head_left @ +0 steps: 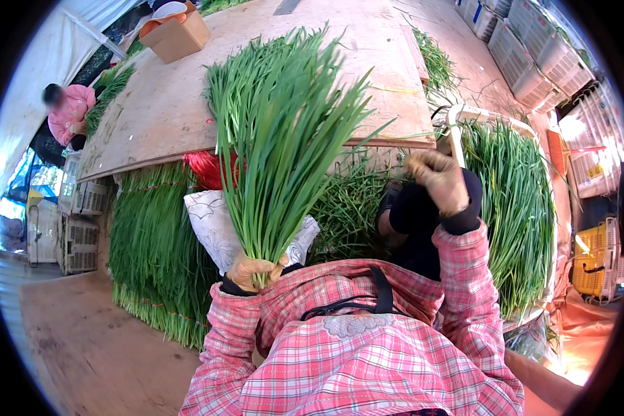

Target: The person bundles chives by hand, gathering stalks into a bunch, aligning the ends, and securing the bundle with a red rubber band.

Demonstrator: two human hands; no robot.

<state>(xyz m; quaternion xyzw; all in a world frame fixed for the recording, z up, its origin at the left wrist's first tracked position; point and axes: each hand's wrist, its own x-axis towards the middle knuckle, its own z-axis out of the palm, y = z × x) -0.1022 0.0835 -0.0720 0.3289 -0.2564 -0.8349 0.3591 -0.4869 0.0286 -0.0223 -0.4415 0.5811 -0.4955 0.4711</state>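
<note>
My gloved left hand is wrapped round the pale stem ends of a big bunch of green chives, whose leaves fan upward and away from me. Over my right knee, my gloved right hand is raised with its fingers curled in. Whether anything small is pinched in it cannot be made out. Behind the held bunch, a loose pile of chives lies on the wooden board. A bundle of red tying strips hangs at the board's near edge, partly hidden by the leaves.
Tied chive bundles are stacked at my left. A white-framed crate of loose greens stands at my right, and trimmings lie before me. A cardboard box sits on the board. Another person sits far left; plastic crates line the far right.
</note>
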